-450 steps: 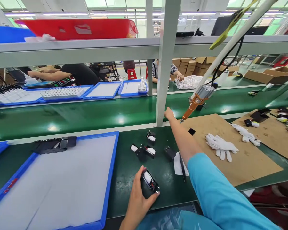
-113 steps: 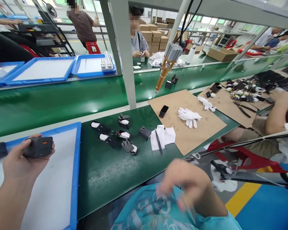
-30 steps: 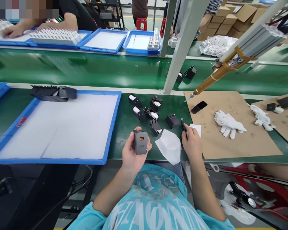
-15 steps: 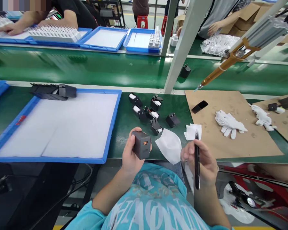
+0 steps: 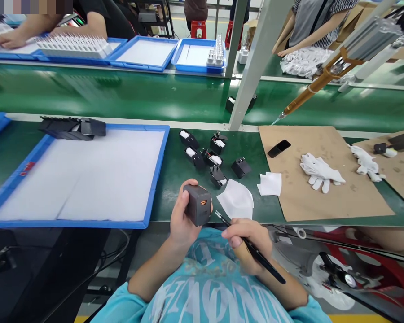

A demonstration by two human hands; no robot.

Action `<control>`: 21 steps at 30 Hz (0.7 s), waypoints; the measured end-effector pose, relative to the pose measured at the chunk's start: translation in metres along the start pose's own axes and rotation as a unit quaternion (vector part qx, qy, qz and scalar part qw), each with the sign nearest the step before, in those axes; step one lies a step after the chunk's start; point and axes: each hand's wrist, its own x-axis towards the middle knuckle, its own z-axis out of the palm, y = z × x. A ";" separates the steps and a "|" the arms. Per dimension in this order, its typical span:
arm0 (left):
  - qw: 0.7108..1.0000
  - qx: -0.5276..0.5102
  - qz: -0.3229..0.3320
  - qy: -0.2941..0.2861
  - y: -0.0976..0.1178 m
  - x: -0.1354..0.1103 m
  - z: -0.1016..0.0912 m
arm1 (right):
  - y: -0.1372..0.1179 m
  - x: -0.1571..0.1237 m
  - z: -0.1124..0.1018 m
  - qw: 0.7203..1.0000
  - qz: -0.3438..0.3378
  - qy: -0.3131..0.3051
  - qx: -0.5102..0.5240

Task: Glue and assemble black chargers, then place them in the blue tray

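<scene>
My left hand (image 5: 182, 220) is wrapped round a dark grey charger (image 5: 199, 205), a block with orange USB ports on the face turned to me. In my right hand (image 5: 251, 242) is a pair of black tweezers (image 5: 257, 255), gripped like a pen; its pale tips point up and left, just right of the charger and apart from it. Beyond my hands lies a white cloth (image 5: 236, 199) on the green bench. Several part-open chargers (image 5: 214, 158) with white parts inside are grouped behind it, with a closed charger (image 5: 241, 168) at their right.
A blue-rimmed tray (image 5: 156, 179) lies left, with a row of black housings (image 5: 73, 128) at its back corner. To the right, brown cardboard (image 5: 350, 197) bears a phone (image 5: 279, 148) and white gloves (image 5: 321, 170). An orange-handled driver (image 5: 303, 99) hangs above. Co-workers sit beyond the green belt (image 5: 138, 96).
My right hand has moved left and down, tilting the tweezers from upright towards the charger. Another black charger has come into view on the belt. A person at the back right has shifted.
</scene>
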 end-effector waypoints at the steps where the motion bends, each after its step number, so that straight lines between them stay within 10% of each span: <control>1: 1.000 0.000 0.002 -0.004 0.000 0.000 0.000 | 0.000 0.000 0.000 1.000 0.001 -0.005 0.005; 21: 0.997 0.035 0.061 -0.026 -0.003 0.005 -0.012 | 0.001 0.001 -0.002 0.997 -0.009 -0.073 0.016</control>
